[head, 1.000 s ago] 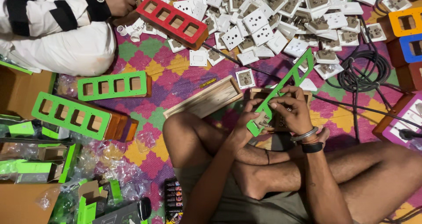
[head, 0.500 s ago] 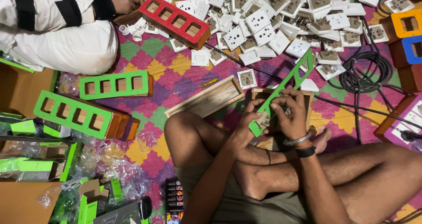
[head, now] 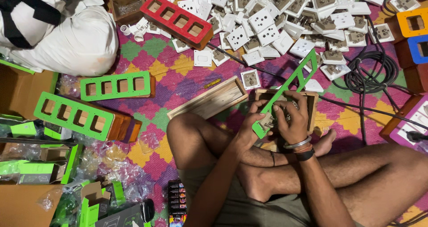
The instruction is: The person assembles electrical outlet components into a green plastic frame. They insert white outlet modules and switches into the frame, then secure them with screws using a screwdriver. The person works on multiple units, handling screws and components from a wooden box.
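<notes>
I sit cross-legged on a patterned mat. My left hand (head: 248,128) grips the near end of a long green switchboard plate (head: 290,86) with cut-out windows, held slanting up to the right. My right hand (head: 292,117), wearing bangles, presses a small socket module (head: 267,121) into the plate's lowest window. Under my hands lies an open wooden box (head: 312,103).
A heap of white sockets and switches (head: 285,17) covers the far mat. Green-faced wooden boxes (head: 117,86) (head: 76,115) and a red one (head: 178,19) lie left; a black cable coil (head: 372,68) lies right. Another person in white (head: 58,30) sits far left. Cartons (head: 22,88) and plastic wrap crowd the near left.
The plate has stayed slanted in my hands; my fingers have shifted on the socket module at its lower end. The other person's hand has left the view at top.
</notes>
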